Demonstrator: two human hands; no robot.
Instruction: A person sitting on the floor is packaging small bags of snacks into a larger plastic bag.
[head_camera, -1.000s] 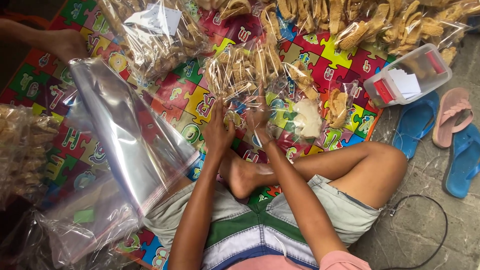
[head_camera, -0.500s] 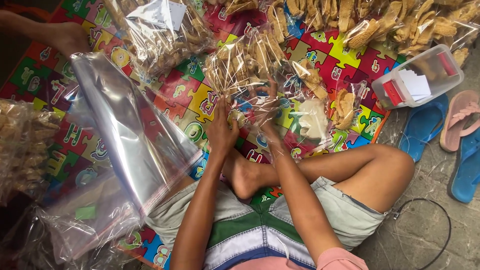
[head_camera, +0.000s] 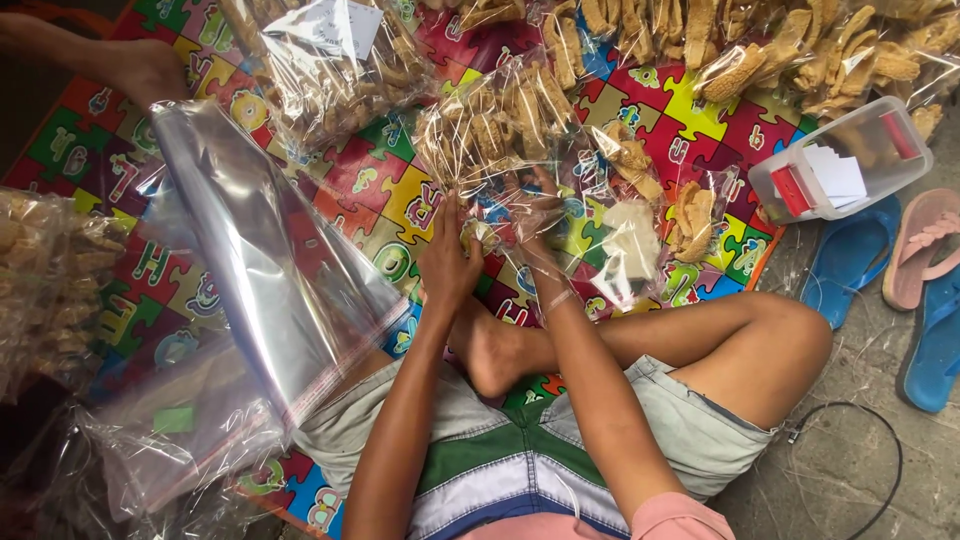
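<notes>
Covering most of the floor, the puzzle-pattern foam mat (head_camera: 395, 195) in bright colours carries all the work items. A stack of empty clear bags (head_camera: 270, 270) lies across its left side, reaching onto the person's lap. Filled packs of brown snack pieces (head_camera: 330, 70) lie along the mat's far edge. At the right, a clear plastic box (head_camera: 840, 160) holding white slips and red items sits at the mat's border, with blue and pink sandals (head_camera: 900, 270) on the concrete beside it.

The clear bag of snack pieces (head_camera: 500, 120) lies at centre, just beyond the person's crossed legs. The left hand (head_camera: 450, 260) is closed on the bag's near, crumpled end. The right hand (head_camera: 535, 215) is partly veiled by the film; its fingers appear curled on the same end, just beside the left hand.

Compared with half a second earlier, both hands sit at the same bag end, with no clear shift in grip or position.
</notes>
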